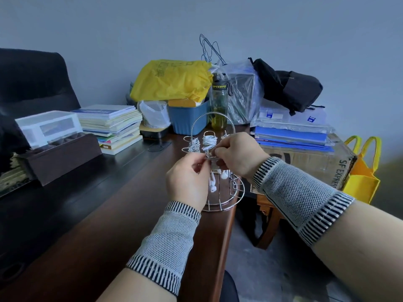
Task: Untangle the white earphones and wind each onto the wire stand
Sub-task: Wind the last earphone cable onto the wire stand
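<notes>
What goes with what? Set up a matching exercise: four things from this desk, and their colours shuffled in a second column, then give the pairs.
Things:
1. wire stand
2. earphones
3. plastic tub
4. tote bag

Colours:
A. blue
B. yellow
C. silver
D. white

Pairs: 1-C, 2-D, 3-A, 4-B

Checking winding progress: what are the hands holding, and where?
Both hands, left and right, pinch a white earphone cable at the wire stand; the exact spot is hidden.
</notes>
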A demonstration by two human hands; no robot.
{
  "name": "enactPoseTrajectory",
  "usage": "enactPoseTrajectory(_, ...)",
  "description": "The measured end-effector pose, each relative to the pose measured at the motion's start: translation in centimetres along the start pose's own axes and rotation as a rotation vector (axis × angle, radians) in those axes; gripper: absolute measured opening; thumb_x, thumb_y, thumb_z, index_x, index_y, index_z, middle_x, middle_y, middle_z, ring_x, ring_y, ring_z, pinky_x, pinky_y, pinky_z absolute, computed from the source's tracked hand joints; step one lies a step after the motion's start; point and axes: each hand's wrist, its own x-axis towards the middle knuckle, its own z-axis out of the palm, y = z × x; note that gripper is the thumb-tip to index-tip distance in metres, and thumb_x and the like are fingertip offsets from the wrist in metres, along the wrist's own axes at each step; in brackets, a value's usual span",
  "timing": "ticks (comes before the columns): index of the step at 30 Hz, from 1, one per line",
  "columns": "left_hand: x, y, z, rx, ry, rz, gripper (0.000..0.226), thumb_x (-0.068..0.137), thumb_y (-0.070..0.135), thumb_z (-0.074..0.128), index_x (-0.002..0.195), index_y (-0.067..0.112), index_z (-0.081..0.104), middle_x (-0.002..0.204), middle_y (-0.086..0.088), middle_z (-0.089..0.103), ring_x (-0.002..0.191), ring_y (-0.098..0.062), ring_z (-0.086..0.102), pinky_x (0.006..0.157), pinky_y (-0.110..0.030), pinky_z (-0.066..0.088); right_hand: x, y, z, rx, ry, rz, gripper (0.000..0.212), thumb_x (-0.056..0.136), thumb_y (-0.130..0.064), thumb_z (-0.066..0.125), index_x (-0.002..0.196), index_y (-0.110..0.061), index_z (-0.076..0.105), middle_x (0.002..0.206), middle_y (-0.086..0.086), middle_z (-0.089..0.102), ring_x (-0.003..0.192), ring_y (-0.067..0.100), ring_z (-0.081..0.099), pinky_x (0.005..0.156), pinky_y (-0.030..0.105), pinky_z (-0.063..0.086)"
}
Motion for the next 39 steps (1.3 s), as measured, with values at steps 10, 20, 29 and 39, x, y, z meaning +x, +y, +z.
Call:
enactPoseTrajectory(10, 0.5, 0.5, -0.8, 0.163, -0.02, 0.1, 0.012, 0.092, 0.019, 0.063, 0.079, 0.018, 0.063, 0.073, 0.004, 0.067, 0.072, -0.019, 0.064, 0.068, -0.035, 0.053, -0.6, 0.9, -0.5, -0.02, -0.016, -0.078, 0.029, 0.093, -0.016, 0.052, 0.088, 0.004, 0.072, 0.079, 0.02, 0.072, 0.072, 0.034, 0.067, 0.071, 0.04, 0.058)
enactPoseTrajectory(20, 0.8, 1.1, -1.9, 0.204, -0.081, 0.019, 0.016, 0.092, 0.021, 0.063, 0.076, 0.018, 0.06, 0.072, 0.008, 0.065, 0.075, -0.015, 0.062, 0.063, -0.022, 0.042, -0.7, 1.2, -0.5, -0.141, 0.012, -0.117, 0.033, 0.098, -0.017, 0.045, 0.096, 0.003, 0.071, 0.082, 0.018, 0.072, 0.06, 0.024, 0.058, 0.056, 0.027, 0.048)
enactPoseTrajectory(29, 1.1, 2.1, -2.0, -0.181, -0.15, -0.353, 0.014, 0.079, 0.018, 0.066, 0.066, 0.022, 0.069, 0.078, -0.001, 0.074, 0.083, -0.026, 0.073, 0.078, -0.051, 0.06, -2.5, 2.9, -0.8, 0.087, 0.304, -0.186, 0.021, 0.096, -0.019, 0.052, 0.102, -0.018, 0.071, 0.081, -0.008, 0.069, 0.055, 0.003, 0.055, 0.056, 0.018, 0.046)
enactPoseTrajectory(39, 1.6, 2.3, -1.8, -0.29, -0.174, -0.494, 0.012, 0.089, 0.009, 0.059, 0.079, 0.012, 0.064, 0.085, -0.006, 0.072, 0.083, -0.019, 0.071, 0.082, -0.046, 0.057, -3.5, 2.7, 3.0, 0.658, 0.141, 0.511, 0.046, 0.09, -0.044, 0.053, 0.08, -0.001, 0.065, 0.063, 0.01, 0.066, 0.049, 0.018, 0.057, 0.046, 0.026, 0.043)
